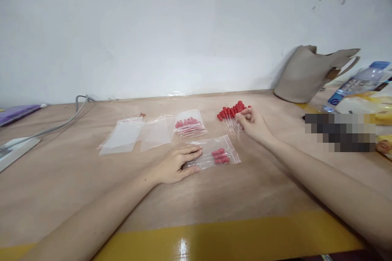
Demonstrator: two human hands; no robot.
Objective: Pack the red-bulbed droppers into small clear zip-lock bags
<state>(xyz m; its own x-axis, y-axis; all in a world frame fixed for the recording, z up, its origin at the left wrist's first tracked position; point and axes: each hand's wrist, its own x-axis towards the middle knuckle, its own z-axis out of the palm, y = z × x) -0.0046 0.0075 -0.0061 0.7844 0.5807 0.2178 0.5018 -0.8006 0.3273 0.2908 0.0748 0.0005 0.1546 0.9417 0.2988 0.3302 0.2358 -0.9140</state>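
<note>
The bag [235,153] is pinned on the table [183,204] by the left hand [176,165], fingers extended, nothing grasped. Beyond it, loose droppers [228,112] seem to be being picked; whether one is pinched by the right hand [253,124] cannot be told. A light pinch is called for. The bag is laid lengthwise left-right, zip rightward; loose bulbs are pointed away.

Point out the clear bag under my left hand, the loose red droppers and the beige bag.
Clear bag [208,146], head view: bare plastic.
Loose red droppers [228,111], head view: a red bulb.
Beige bag [303,75], head view: its side.
</note>
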